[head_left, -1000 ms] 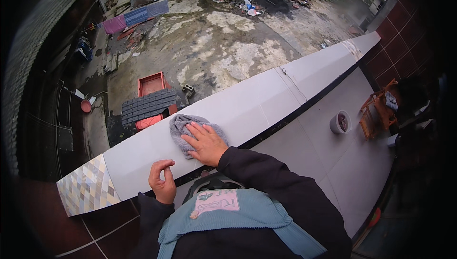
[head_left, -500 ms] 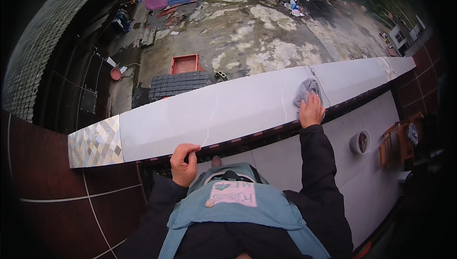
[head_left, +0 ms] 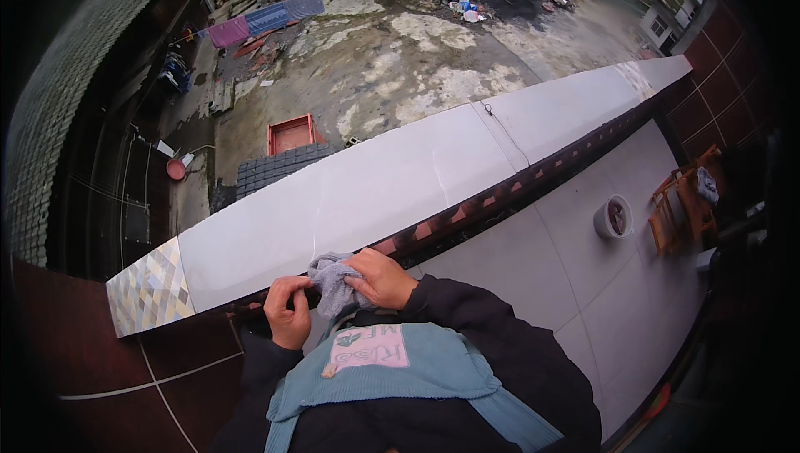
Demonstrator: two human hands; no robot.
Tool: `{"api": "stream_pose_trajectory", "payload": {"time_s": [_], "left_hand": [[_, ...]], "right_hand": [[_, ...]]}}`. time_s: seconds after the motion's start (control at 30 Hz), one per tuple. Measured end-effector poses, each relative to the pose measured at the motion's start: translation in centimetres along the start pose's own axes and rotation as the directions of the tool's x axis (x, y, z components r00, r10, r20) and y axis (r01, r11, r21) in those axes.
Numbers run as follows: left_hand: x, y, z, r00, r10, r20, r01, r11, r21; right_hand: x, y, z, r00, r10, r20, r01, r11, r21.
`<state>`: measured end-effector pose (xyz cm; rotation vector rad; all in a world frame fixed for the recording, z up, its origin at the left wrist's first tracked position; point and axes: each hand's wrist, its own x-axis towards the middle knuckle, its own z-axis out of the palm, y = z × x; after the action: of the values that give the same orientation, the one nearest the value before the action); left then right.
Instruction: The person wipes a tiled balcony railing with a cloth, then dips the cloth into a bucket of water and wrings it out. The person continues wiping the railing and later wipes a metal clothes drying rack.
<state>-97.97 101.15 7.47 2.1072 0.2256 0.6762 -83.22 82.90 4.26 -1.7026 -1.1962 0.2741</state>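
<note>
A crumpled grey cloth (head_left: pixel 332 283) is bunched at the near edge of a long white tiled ledge (head_left: pixel 375 170). My right hand (head_left: pixel 385 278) is closed around the cloth from its right side. Against the cloth's left edge rests my left hand (head_left: pixel 288 311), its fingers curled and thumb and forefinger pinched together. Whether the cloth or anything else sits inside that pinch is hidden. Thin pale lines run across the ledge's surface, and a dark looped wire (head_left: pixel 507 130) lies over it farther right.
Diamond-patterned tiles (head_left: pixel 154 290) cover the ledge's left end. On the floor to the right stand a white bucket (head_left: pixel 614 218) with something dark in it and a wooden chair (head_left: pixel 682 211). Beyond the ledge, a yard far below holds a red rectangular tray (head_left: pixel 292 135) and hanging laundry (head_left: pixel 267 20).
My right hand has drawn the cloth leftward and nearer across the ledge, up to my left hand. My left hand stays curled. The view has shifted slightly.
</note>
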Motion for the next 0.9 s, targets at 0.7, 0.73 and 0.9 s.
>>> {"api": "stream_pose_trajectory", "payload": {"time_s": [0.7, 0.73, 0.9], "left_hand": [[-1.1, -3.7, -1.5, 0.997, -0.079, 0.003, 0.079, 0.994, -0.071], [-1.0, -3.5, -1.7, 0.994, -0.108, -0.004, 0.107, 0.990, -0.087], [-0.9, -4.0, -1.8, 0.984, -0.178, -0.009, 0.175, 0.974, -0.143]], "right_hand": [[-8.3, 9.0, -21.2, 0.477, 0.553, -0.684, -0.836, 0.044, -0.547], [-10.6, 9.3, -21.1, 0.419, 0.611, -0.672, -0.858, 0.024, -0.514], [-14.5, 6.9, -24.3, 0.348, 0.281, -0.894, -0.917, 0.303, -0.261]]}}
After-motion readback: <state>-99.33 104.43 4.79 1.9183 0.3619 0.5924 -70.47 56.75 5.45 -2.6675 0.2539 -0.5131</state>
